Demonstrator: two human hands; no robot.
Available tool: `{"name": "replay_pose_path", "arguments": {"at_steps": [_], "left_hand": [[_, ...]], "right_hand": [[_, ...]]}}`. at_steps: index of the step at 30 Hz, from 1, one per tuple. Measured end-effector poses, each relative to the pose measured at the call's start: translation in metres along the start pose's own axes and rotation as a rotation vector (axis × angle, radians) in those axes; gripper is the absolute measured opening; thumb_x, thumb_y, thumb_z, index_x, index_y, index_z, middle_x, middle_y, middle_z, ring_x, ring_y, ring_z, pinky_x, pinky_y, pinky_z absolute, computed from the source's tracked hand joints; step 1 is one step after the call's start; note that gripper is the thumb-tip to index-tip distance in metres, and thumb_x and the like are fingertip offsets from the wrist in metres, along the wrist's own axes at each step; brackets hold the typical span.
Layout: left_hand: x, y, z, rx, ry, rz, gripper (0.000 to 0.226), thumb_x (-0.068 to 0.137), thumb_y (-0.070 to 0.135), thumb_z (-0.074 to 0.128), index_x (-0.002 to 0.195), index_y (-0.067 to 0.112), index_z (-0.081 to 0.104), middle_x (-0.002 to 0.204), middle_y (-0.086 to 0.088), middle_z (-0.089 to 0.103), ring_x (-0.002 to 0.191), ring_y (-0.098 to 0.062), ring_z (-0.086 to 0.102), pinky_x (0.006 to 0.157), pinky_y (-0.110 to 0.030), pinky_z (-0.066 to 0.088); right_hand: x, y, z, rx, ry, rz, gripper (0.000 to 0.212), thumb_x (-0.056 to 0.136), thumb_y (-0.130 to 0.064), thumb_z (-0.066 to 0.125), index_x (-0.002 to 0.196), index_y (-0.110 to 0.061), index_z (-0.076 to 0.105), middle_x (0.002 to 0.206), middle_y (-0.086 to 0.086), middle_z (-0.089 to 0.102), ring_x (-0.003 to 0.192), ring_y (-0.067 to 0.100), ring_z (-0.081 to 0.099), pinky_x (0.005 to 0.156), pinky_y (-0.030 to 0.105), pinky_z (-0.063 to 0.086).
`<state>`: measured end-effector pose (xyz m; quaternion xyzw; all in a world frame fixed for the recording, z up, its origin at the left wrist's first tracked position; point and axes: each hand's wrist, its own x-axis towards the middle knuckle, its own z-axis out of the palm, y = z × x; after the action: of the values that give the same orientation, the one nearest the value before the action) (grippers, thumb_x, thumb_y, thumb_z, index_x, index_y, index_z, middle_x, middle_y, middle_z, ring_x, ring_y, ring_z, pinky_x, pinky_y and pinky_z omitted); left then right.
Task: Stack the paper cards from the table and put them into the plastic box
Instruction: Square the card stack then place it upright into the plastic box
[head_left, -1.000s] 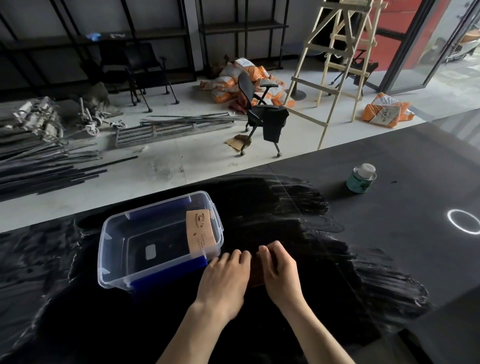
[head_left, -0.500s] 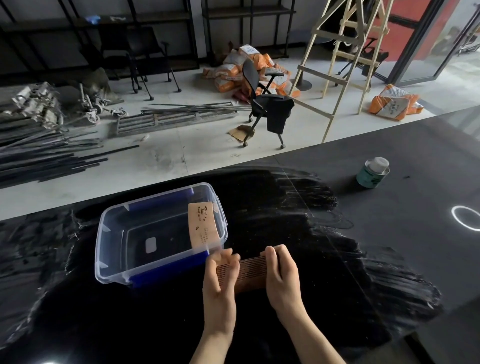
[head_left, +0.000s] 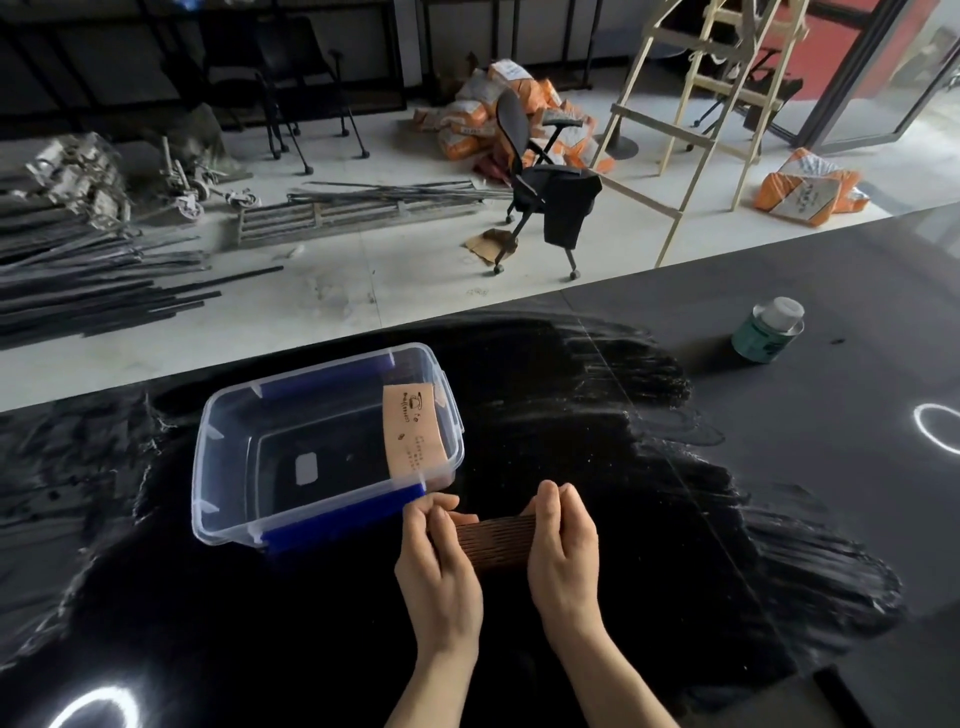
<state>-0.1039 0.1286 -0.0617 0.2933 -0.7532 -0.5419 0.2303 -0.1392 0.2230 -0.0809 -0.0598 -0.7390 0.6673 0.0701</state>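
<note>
**Card stack gripped beside the box**

Where the glossy black table (head_left: 675, 519) lies nearest the camera, both bare hands press in on a thick brown stack of ribbed paper cards (head_left: 496, 540), one at each end. At the stack's left end the left hand (head_left: 439, 564) has its fingers curled over the top edge and the thumb side toward the box. At the right end the right hand (head_left: 563, 551) clamps in the same way, fingers bent over the far edge. The stack's long edge faces the camera, showing its many layers; whether it rests on the table or is lifted just off it cannot be told.

Just to the left and slightly farther away stands a clear rectangular plastic box with blue side clips (head_left: 218, 441), open at the top. Inside it, a single tan printed paper card (head_left: 413, 436) leans against the right end wall. The left hand's knuckles are just beside the box's near right corner.

Far to the right on the table stands a small green tin with a white cap (head_left: 769, 332), well apart from the hands.
</note>
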Motion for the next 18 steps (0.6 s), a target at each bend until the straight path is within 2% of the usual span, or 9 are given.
{"name": "replay_pose_path", "arguments": {"at_steps": [4,6,8,12,15,18], "left_hand": [[0.002,-0.004,0.001,-0.047,-0.007,-0.026,0.019,0.104,0.015,0.044,0.101,0.021,0.061,0.089,0.009,0.068,0.090,0.003,0.065,0.069,-0.012,0.048],[0.002,-0.004,0.001,-0.061,0.007,0.014,0.020,0.104,0.013,0.043,0.100,0.020,0.061,0.088,0.007,0.069,0.090,-0.001,0.066,0.068,-0.009,0.052],[0.000,-0.008,0.000,-0.067,-0.001,0.019,0.021,0.104,0.010,0.043,0.098,0.020,0.060,0.088,0.005,0.068,0.088,-0.004,0.067,0.072,-0.004,0.049],[0.000,-0.013,0.000,-0.056,-0.007,0.009,0.021,0.104,0.010,0.043,0.095,0.022,0.059,0.088,0.005,0.069,0.088,-0.004,0.067,0.071,-0.003,0.049],[0.002,-0.013,-0.003,0.017,-0.052,0.044,0.020,0.104,0.018,0.043,0.096,0.028,0.058,0.089,0.010,0.069,0.090,-0.002,0.067,0.068,-0.010,0.052],[0.005,-0.014,-0.018,0.101,-0.223,0.121,0.023,0.104,0.039,0.037,0.102,0.032,0.058,0.094,0.015,0.068,0.093,-0.002,0.066,0.077,-0.024,0.059]], "right_hand": [[0.002,0.003,0.000,-0.011,0.007,0.040,0.044,0.110,-0.026,0.045,0.076,-0.002,0.056,0.063,-0.005,0.052,0.056,0.007,0.046,0.051,0.023,0.042],[0.002,0.003,0.000,-0.005,-0.003,0.025,0.044,0.110,-0.029,0.044,0.075,-0.004,0.056,0.061,-0.008,0.053,0.056,0.006,0.046,0.051,0.021,0.043],[0.000,0.006,-0.001,-0.006,-0.012,0.016,0.047,0.107,-0.036,0.043,0.076,-0.004,0.057,0.061,-0.009,0.054,0.056,0.004,0.047,0.051,0.019,0.044],[-0.003,0.008,0.000,-0.016,-0.009,-0.001,0.048,0.103,-0.039,0.042,0.076,-0.002,0.057,0.062,-0.010,0.055,0.056,0.003,0.047,0.051,0.018,0.043],[-0.003,0.006,0.001,-0.020,0.013,-0.016,0.049,0.104,-0.038,0.041,0.076,-0.001,0.057,0.062,-0.009,0.054,0.055,0.002,0.047,0.050,0.015,0.042],[-0.004,0.003,0.001,-0.016,0.010,-0.012,0.050,0.101,-0.042,0.041,0.076,-0.002,0.057,0.062,-0.007,0.054,0.054,0.002,0.047,0.050,0.015,0.043]]}}
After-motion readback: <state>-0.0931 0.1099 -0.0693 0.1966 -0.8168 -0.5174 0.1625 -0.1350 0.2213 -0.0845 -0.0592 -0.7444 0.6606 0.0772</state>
